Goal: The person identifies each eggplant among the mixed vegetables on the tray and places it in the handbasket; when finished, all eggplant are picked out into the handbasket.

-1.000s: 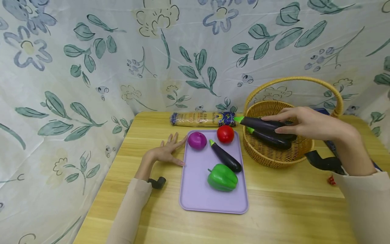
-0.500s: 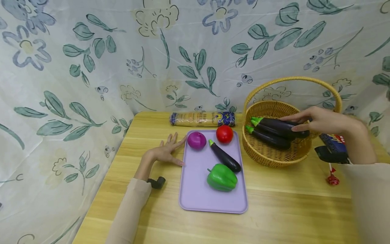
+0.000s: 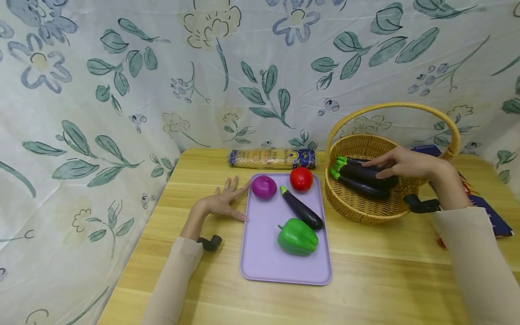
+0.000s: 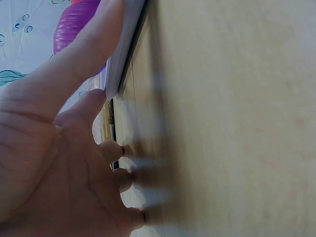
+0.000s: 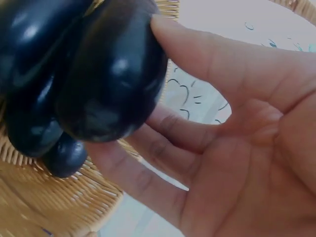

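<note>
My right hand (image 3: 410, 163) reaches into a wicker basket (image 3: 350, 210) at the right. It pinches a dark eggplant (image 5: 116, 81) by its thick end, thumb on one side and fingers on the other. Several more eggplants (image 5: 32, 37) lie alongside it in the basket, green stems to the left. The left hand (image 3: 219, 204) rests with spread fingers beside a lilac tray (image 3: 264, 259), thumb and index finger at its left edge. On this tray are a purple onion (image 3: 264, 187), a red tomato (image 3: 301, 179), another eggplant (image 3: 302, 209) and a green bell pepper (image 3: 298, 237).
Behind the tray lies a long pack of noodles (image 3: 268, 159), against the floral cloth (image 3: 260, 54). The basket's tall handle (image 3: 390, 104) arches over it. Right of the basket, a dark blue packet (image 3: 491, 214) and a red lollipop (image 3: 441, 243) are partly hidden by the right arm.
The right hand has carried its eggplant from over the basket's left rim rightward, then down among the other eggplants inside. The left hand and the tray's contents stay put.
</note>
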`<state>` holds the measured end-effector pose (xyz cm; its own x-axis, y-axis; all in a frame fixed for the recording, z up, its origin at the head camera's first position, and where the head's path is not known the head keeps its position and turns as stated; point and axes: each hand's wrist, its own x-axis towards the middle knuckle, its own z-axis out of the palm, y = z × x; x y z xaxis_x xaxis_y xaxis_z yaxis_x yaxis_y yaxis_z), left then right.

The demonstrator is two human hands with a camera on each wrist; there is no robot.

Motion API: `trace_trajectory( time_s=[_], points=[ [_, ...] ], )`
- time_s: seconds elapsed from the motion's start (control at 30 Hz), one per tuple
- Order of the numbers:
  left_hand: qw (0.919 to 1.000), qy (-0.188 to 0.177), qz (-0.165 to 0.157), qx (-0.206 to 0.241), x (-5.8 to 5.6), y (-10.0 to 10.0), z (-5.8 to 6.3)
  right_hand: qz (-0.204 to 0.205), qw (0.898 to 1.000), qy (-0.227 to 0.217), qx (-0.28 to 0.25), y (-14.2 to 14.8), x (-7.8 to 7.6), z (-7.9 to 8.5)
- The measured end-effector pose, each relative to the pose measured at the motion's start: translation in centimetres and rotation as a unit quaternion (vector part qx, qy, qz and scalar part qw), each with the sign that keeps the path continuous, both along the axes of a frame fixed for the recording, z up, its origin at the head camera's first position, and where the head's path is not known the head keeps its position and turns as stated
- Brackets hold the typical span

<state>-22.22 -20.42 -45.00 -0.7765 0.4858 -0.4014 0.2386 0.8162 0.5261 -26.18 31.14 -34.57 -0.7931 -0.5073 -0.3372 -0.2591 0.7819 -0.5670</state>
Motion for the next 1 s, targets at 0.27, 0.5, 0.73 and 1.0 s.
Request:
trace_trajectory(
  time_s=[0.27,0.5,0.73,1.0],
  points=[
    [1.0,0.0,-0.001,-0.001,0.0,0.1,0.0,-0.008,0.999,-0.031,0.011,-0.1,-0.2,-0.3],
    [1.0,0.001,0.0,0.0,0.1,0.0,0.1,0.007,0.998,-0.045,0.034,-0.1,-0.7,-0.5],
    [1.0,0.004,-0.003,0.001,0.1,-0.1,0.1,0.016,0.999,-0.045,0.022,-0.1,-0.9,-0.6],
    [1.0,0.001,-0.001,0.008,0.0,-0.2,0.0,0.028,0.999,-0.019,0.028,-0.2,-1.2,-0.8]
  ],
)
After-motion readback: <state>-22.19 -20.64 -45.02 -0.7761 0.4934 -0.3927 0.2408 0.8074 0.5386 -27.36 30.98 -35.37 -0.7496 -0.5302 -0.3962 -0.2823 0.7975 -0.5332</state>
